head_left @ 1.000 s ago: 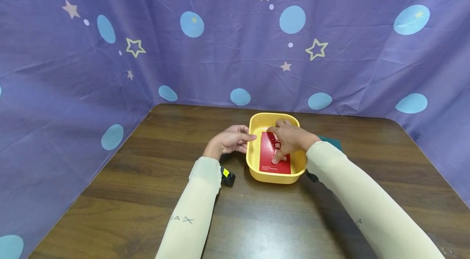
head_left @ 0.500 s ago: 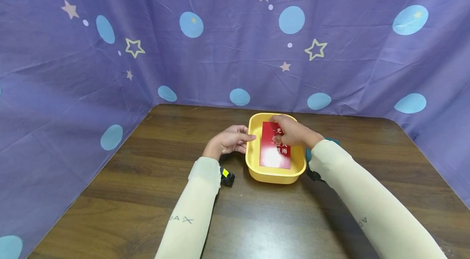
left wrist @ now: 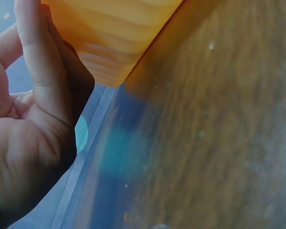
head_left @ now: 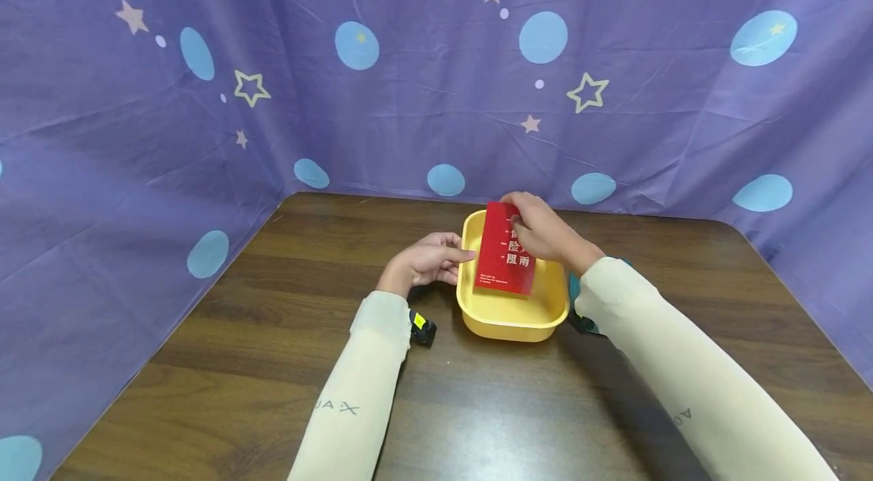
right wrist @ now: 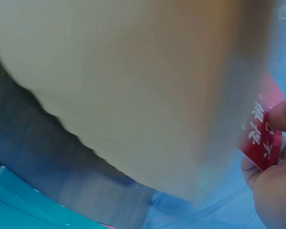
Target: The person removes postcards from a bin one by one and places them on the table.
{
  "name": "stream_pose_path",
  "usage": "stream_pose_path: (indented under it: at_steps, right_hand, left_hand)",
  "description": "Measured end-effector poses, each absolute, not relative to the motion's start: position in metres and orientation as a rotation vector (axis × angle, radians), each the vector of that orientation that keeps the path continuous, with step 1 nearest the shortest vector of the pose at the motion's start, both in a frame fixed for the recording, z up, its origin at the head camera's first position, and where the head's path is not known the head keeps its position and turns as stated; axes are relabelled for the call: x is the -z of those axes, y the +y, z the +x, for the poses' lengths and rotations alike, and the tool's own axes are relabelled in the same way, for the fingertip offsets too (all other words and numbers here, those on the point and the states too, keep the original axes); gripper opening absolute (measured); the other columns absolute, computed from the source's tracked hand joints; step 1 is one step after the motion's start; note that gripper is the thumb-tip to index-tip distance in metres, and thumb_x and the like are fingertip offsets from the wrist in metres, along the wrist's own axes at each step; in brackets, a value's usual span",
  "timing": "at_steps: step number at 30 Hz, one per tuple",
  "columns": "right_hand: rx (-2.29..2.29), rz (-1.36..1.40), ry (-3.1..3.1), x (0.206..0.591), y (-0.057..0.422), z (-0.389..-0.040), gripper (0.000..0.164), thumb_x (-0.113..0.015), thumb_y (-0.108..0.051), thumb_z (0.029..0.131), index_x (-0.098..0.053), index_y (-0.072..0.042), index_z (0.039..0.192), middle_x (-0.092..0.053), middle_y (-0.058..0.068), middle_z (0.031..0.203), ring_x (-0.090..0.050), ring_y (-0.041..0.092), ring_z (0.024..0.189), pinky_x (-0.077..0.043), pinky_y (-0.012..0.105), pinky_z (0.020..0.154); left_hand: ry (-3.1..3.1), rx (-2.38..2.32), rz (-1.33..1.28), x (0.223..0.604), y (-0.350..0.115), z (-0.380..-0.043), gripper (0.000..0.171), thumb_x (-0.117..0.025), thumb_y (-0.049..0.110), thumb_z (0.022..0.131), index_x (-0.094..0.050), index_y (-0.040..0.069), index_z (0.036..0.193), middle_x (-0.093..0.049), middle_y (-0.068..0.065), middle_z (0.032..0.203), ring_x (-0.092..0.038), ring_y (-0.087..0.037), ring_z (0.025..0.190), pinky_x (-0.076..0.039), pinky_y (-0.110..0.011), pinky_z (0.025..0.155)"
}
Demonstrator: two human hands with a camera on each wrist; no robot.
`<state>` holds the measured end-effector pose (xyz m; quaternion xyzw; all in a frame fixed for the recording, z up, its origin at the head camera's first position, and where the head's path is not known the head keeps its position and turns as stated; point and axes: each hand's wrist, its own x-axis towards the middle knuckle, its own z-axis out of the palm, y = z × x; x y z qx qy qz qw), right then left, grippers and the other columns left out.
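Note:
My right hand (head_left: 540,227) pinches the top end of a red booklet (head_left: 501,257) printed with white characters, thumb on its front face. The booklet is tilted, its upper end past the far rim and its lower end over the inside of a yellow plastic basin (head_left: 514,331). In the right wrist view the booklet (right wrist: 257,131) shows between thumb and fingers. My left hand (head_left: 431,257) holds the basin's left wall, thumb over the rim and fingers outside. The left wrist view shows that hand (left wrist: 43,114) against the basin's outer wall (left wrist: 114,43).
A teal object (head_left: 574,292) lies right of the basin, mostly hidden by my right sleeve; the right wrist view shows its teal edge (right wrist: 33,205). The brown wooden table (head_left: 286,314) meets a purple curtain (head_left: 409,125) at its back and left.
The right hand first reached over the booklet lying in the basin, then gripped its top end. Hand and booklet have risen and moved away toward the far rim. The left hand stays put.

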<state>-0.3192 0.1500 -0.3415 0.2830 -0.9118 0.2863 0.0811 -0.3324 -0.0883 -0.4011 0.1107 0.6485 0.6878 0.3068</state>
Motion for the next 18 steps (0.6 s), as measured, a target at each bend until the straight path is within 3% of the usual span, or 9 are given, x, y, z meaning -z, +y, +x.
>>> stream_pose_path:
  at_steps: [10,18]
  right_hand:
    - [-0.958,0.741,-2.559,0.324,0.164,-0.321,0.030,-0.048,-0.004,0.098,-0.048,-0.002,0.128,-0.052,0.010,0.114,-0.050,0.021,0.095,-0.056,0.037,0.075]
    - [-0.961,0.668,-2.526,0.312,0.191,-0.327,0.028,-0.044,-0.006,0.100,-0.047,0.000,0.127,-0.051,0.012,0.114,-0.047,0.025,0.097,-0.052,0.039,0.074]
  left_hand:
    - [1.726,-1.814,0.302,0.400,-0.087,-0.333,0.018,-0.060,0.005,0.096,-0.043,0.002,0.102,-0.060,-0.010,0.071,-0.061,-0.014,0.052,-0.058,-0.027,0.051]
    - [1.715,-1.815,0.302,0.401,-0.088,-0.334,0.018,-0.060,0.005,0.096,-0.044,0.002,0.103,-0.061,-0.011,0.072,-0.063,-0.016,0.054,-0.059,-0.028,0.053]
